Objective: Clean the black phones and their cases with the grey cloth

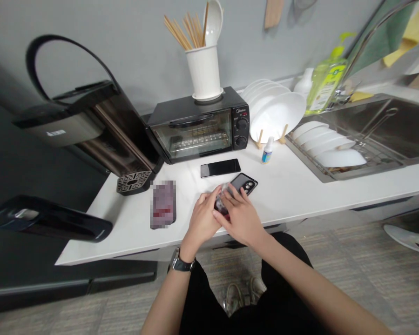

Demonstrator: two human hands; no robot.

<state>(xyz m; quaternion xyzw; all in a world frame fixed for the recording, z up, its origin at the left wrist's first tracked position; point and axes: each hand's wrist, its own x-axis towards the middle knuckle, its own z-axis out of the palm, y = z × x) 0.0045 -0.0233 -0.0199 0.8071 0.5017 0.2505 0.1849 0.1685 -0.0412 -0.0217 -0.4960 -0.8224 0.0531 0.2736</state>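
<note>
Two bare hands meet over the near part of the white desk, the left hand wearing a watch and the right hand reaching in from the other side. The left fingers curl around the near side of a dark, partly reddish object, seemingly to steady it, while the right fingers lie over its top, slightly apart, with a pale, crumpled piece beneath them. How firmly either set grips cannot be told, since the hands cover most of the object. To the left, a blurred-out flat item lies by itself, out of the hands' way. Just beyond the fingers, a dark phone-shaped piece with round camera rings lies at a slant, its lower end hidden by them. Farther back, a black phone lies flat in front of the toaster oven, probably within easy reach. A small spray bottle stands upright near the plate rack, whose wooden pegs hold white plates on edge, likely to drain. On the oven, a white holder keeps chopsticks and a ladle upright.
</note>
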